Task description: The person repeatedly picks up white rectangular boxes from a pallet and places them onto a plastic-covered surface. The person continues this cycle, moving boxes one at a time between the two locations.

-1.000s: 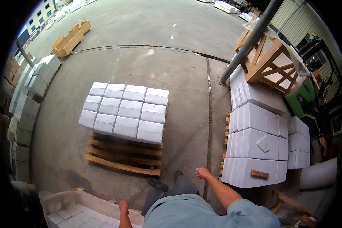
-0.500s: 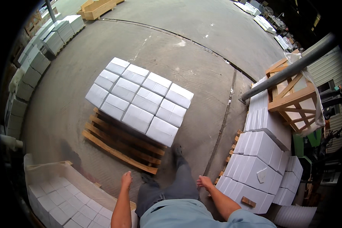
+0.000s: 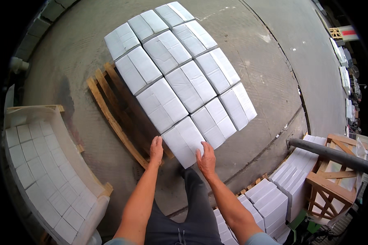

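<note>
Nearest white box [image 3: 183, 141] sits between left hand [image 3: 155, 150] and right hand [image 3: 206, 159], one per side (can't tell if either's actually gripping).

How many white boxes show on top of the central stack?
12 white boxes, in three rows of four: left row, middle row and right row, each running away from the person. Others underneath may be hidden.

Short, pale blue sleeves [image 3: 261, 239] leave the forearms [image 3: 140, 204], left hand [image 3: 156, 152] and right hand [image 3: 207, 160] bare. The trousers [image 3: 194, 212] are dark grey — 2 thin, lighter drawstring ends [image 3: 180, 235] at the waist — and a dark shoe [image 3: 179, 171] is only partly visible.
</note>
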A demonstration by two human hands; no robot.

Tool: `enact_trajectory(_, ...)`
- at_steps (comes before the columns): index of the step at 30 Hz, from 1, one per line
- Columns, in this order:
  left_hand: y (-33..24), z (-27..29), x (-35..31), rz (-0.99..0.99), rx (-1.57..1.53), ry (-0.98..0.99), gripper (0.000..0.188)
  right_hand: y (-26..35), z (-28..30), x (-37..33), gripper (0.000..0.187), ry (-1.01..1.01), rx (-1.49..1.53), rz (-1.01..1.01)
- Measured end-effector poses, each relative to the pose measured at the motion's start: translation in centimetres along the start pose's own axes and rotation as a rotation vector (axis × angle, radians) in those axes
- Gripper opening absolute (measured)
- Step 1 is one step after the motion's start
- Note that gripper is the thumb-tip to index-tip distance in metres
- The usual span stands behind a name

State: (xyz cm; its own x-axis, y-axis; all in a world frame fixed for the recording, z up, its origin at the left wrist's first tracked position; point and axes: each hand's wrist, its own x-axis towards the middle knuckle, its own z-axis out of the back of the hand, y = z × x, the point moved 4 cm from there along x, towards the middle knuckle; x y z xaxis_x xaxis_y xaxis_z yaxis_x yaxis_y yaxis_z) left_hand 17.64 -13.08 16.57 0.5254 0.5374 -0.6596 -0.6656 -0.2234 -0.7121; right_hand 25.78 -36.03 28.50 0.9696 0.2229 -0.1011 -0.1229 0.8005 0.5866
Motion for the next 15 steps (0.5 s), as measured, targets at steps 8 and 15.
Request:
enact_trajectory(8,1.5,-4.7,3.0,-0.063,0.123,-0.196,0.05,-0.5,-7.3,3.8,0.057,0.024,-0.143,0.082)
enact_trajectory(15,1.8,-4.4,2.8,-0.223,0.298,-0.272,0.048,-0.8,-7.6,3.1,0.059,0.025,-0.154,0.144)
